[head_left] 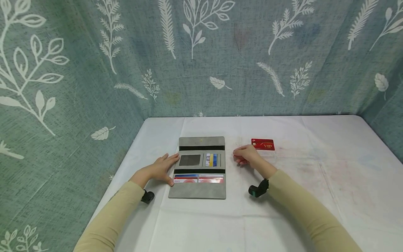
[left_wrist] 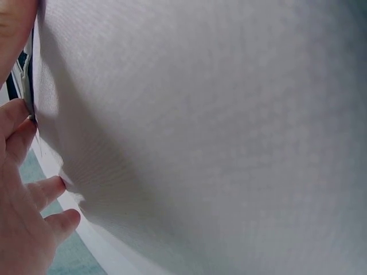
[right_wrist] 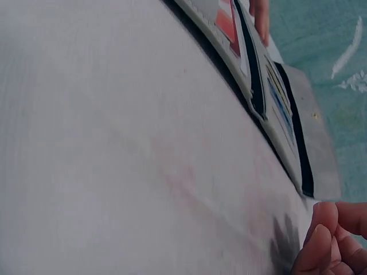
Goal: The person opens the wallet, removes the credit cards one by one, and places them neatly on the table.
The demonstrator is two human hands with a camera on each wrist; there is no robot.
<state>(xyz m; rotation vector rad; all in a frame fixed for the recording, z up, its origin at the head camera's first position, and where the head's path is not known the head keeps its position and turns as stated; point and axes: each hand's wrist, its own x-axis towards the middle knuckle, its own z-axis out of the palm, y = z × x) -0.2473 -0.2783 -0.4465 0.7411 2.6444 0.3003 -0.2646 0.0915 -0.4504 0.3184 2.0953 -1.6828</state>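
Note:
A grey wallet [head_left: 197,191] lies unfolded on the table, its inside facing up. Several cards [head_left: 211,179] fill its lower slots, and small cards [head_left: 211,160] show in a slot beside a dark window [head_left: 190,160]. My left hand [head_left: 160,169] rests at the wallet's left edge with fingers spread and thumb at the lower cards' level. To the right of the wallet, apart from it, my right hand [head_left: 248,156] hovers with loosely curled fingers. Between its fingers [right_wrist: 325,220] no object shows. A red VIP card [head_left: 263,144] lies just beyond this hand.
The white cloth-covered table [head_left: 201,224] extends around the wallet. A patterned green-grey curtain [head_left: 201,70] hangs along its back and sides. Dark wrist cameras [head_left: 259,189] sit under both sleeves.

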